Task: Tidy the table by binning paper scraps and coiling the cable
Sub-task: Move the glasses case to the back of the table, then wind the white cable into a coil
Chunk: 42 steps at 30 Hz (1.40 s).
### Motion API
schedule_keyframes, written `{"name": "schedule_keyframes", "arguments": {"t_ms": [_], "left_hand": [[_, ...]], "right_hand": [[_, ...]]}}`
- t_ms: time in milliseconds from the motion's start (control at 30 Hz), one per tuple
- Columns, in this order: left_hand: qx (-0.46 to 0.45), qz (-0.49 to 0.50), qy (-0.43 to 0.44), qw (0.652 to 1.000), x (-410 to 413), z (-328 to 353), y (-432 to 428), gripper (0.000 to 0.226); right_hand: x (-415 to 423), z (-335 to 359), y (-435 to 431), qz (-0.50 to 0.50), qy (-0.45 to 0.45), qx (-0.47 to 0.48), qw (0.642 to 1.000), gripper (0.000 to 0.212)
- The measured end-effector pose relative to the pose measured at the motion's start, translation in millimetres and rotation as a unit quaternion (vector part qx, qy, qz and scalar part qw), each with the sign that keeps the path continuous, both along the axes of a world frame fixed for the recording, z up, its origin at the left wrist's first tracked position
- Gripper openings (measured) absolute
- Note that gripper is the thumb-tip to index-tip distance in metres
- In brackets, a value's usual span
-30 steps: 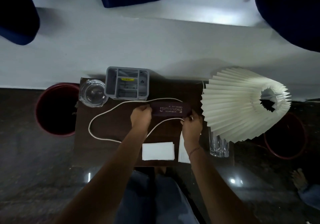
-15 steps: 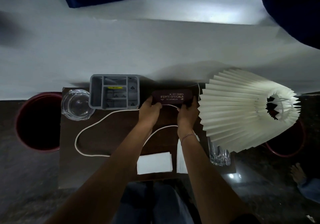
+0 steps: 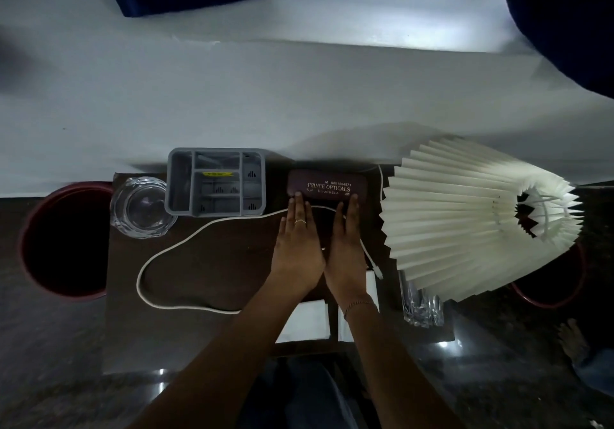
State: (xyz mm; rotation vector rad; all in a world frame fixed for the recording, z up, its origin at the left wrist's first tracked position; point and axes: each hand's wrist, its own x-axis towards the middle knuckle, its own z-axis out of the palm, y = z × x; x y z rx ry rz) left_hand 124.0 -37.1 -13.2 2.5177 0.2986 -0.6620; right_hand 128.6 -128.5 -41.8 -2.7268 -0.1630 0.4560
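Broadly, the dark worktop (image 3: 212,262) lay against a pale wall, flanked by a red bin (image 3: 63,239) on the person's left and overhung by a pleated lampshade (image 3: 465,226) on the right. A grey organiser (image 3: 216,182) and a glass bowl (image 3: 143,209) stood along the far edge. The maroon spectacle case (image 3: 327,187) sat against that edge too, with both sets of fingers extended flat and gripping nothing, tips just touching its near side: left hand (image 3: 297,249), right hand (image 3: 347,252). The white cable (image 3: 159,255) sprawled uncoiled in a wide loop across the worktop, passing under the hands. Paper scraps (image 3: 307,322) lay near the front edge, partly hidden by the forearms. Judging from this, the case looked parked clear; doing it well meant releasing it squarely without snagging the cable beneath the palms, then gathering the cable from its loose end (image 3: 377,270) in even loops.
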Motion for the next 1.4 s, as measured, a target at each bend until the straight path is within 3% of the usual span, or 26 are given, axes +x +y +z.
{"name": "schedule_keyframes", "arguments": {"t_ms": [167,300,400,533,867,967,1067,1233,1400], "left_hand": [[0.027,0.002,-0.04,0.999,14.8,-4.7,-1.3,0.07],[-0.019,-0.002,-0.072,0.997,6.6,-3.1,-9.9,0.068],[-0.062,0.012,-0.113,0.992,-6.9,-3.1,-20.0,0.06],[-0.086,0.046,-0.174,0.98,-19.8,-13.6,-29.0,0.053],[-0.076,0.088,-0.358,0.926,-44.5,-26.8,-13.8,0.036],[-0.055,0.094,-0.409,0.906,-62.2,-24.9,-6.0,0.031],[-0.09,0.167,-0.404,0.895,-83.7,-19.6,-6.0,0.027],[-0.18,0.306,-0.313,0.881,-113.9,4.1,-15.6,0.026],[-0.339,0.319,-0.277,0.841,-128.9,53.0,-20.6,0.03]], "right_hand": [[23.4,-7.3,-0.7,0.012,0.003,-0.009,1.0,0.068],[22.7,-6.5,-13.4,0.042,-0.027,0.002,0.999,0.06],[7.9,-4.2,-28.0,0.095,-0.037,-0.031,0.994,0.046],[-3.3,-13.4,-38.1,0.126,-0.034,-0.065,0.989,0.044],[9.5,-37.4,-30.6,0.14,-0.177,-0.048,0.973,0.027],[7.0,-30.0,-23.5,0.14,-0.254,-0.009,0.957,0.02],[-2.8,-7.1,-15.4,0.124,-0.294,0.092,0.943,0.015],[-34.6,49.0,-7.9,0.101,-0.256,0.257,0.926,0.011],[-70.6,99.6,-11.4,0.097,-0.171,0.341,0.919,0.01]]}}
